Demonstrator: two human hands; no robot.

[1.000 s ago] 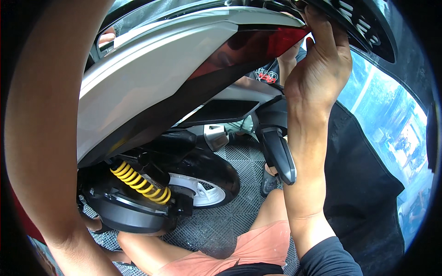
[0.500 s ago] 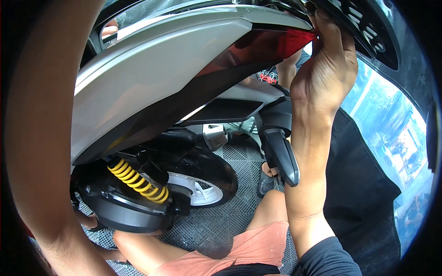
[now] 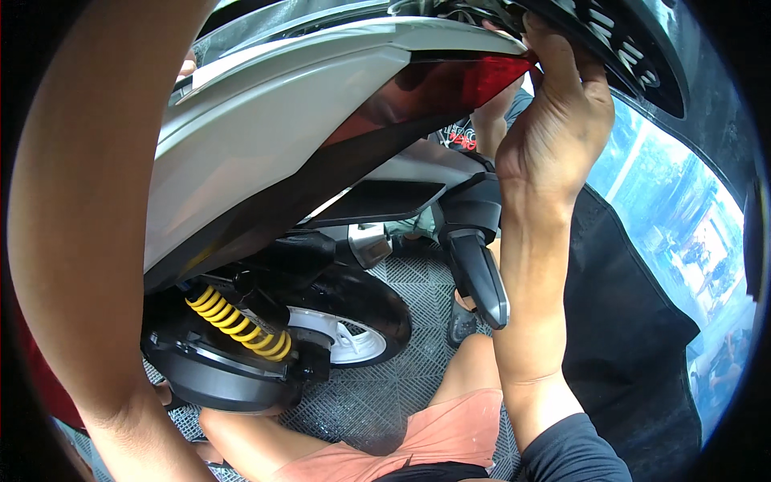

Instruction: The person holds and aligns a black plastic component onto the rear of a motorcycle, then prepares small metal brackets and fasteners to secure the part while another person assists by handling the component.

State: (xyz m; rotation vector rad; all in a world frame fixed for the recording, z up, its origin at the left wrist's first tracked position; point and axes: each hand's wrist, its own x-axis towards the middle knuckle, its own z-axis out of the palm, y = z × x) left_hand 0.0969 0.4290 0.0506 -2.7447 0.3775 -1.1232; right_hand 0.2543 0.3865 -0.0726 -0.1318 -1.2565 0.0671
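Observation:
A scooter's white and dark side panel (image 3: pixel 273 120) spans the upper middle, with a red tail light (image 3: pixel 482 80) at its rear tip. My right hand (image 3: pixel 558 112) is raised beside that tip, fingers bent round the edge of a curved black rear piece (image 3: pixel 642 56) with white lettering. The black piece partly hides the fingertips. My left forearm (image 3: pixel 80 201) rises along the left side, and its hand lies outside the picture. Below the panel are a yellow shock spring (image 3: pixel 241 323), a rear wheel (image 3: pixel 357 345) and a black footrest (image 3: pixel 478 273).
Across the scooter is another person in a dark shirt (image 3: pixel 462 135). Fingertips show by the panel's front top edge; whose they are I cannot tell. My bent legs in orange shorts (image 3: pixel 450 426) are beneath, over a grey grid floor (image 3: pixel 418 281). A black sheet (image 3: pixel 626 321) hangs at right.
My right hand and the tail light have shifted slightly left in the picture. My left forearm has come a little to the right. The right hand keeps its hold.

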